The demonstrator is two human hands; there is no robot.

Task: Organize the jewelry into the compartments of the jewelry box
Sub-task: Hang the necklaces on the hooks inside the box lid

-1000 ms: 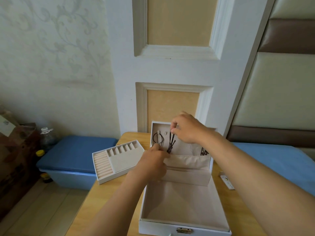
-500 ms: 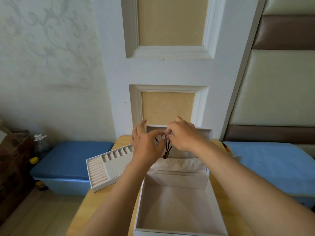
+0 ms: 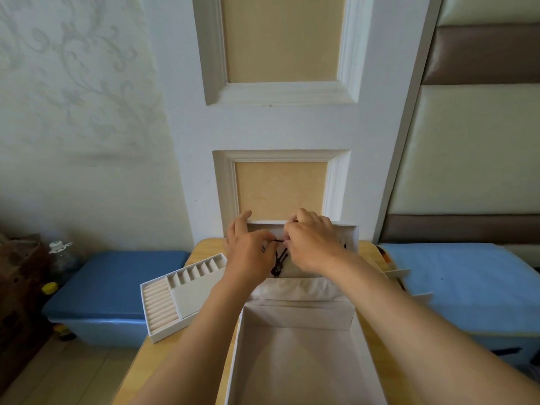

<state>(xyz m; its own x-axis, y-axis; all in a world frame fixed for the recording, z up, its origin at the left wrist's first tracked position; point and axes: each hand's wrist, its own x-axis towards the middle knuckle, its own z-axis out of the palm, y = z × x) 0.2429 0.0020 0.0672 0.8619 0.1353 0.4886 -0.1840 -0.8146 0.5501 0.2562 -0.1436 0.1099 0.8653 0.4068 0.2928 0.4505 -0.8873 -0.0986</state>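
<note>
A white jewelry box [image 3: 295, 361] stands open on the wooden table, its beige base bare and its lid [image 3: 349, 233] upright at the back. Both hands are up against the lid's inside. My left hand [image 3: 248, 255] pinches a dark cord necklace [image 3: 279, 263] with thumb and forefinger, other fingers spread. My right hand [image 3: 312, 244] pinches the same cord right beside it. The cord's ends hang down over the lid's fabric pocket [image 3: 295, 289]. Most of the lid's hooks are hidden behind the hands.
A removable white tray [image 3: 181, 296] with ring rolls and small slots lies left of the box, near the table's left edge. Blue padded benches [image 3: 117, 282] flank the table on both sides. A bottle [image 3: 60, 255] and boxes stand at far left. A panelled door is behind.
My left hand has risen from the pocket edge to the cord beside my right hand. Both hands have moved higher on the lid. The camera has shifted slightly.
</note>
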